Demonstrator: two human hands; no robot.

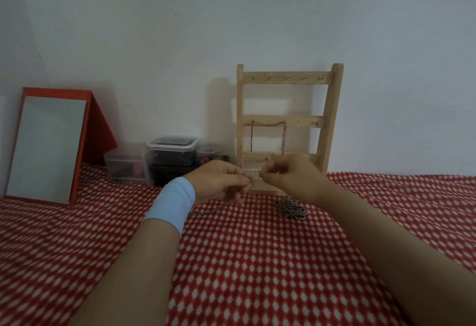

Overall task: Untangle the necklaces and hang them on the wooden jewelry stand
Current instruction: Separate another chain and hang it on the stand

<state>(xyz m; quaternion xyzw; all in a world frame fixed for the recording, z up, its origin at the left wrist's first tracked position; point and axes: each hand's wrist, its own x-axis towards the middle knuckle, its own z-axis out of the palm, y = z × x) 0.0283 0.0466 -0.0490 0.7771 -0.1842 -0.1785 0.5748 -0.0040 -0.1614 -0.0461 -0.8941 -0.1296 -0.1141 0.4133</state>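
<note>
A wooden jewelry stand (286,81) leans against the wall, with small hooks on its rails. One chain necklace (268,125) hangs across two hooks of the middle rail. My left hand (219,182), with a light blue wristband, pinches a thin chain (206,212) that trails down onto the cloth. My right hand (291,176) pinches the same chain just to the right, in front of the stand's base. A tangled heap of necklaces (291,208) lies on the cloth under my right wrist.
A red-and-white patterned cloth (257,261) covers the surface. A red-framed mirror (49,145) stands at the left. Clear plastic boxes (170,155) and a small jar (208,154) sit against the wall left of the stand.
</note>
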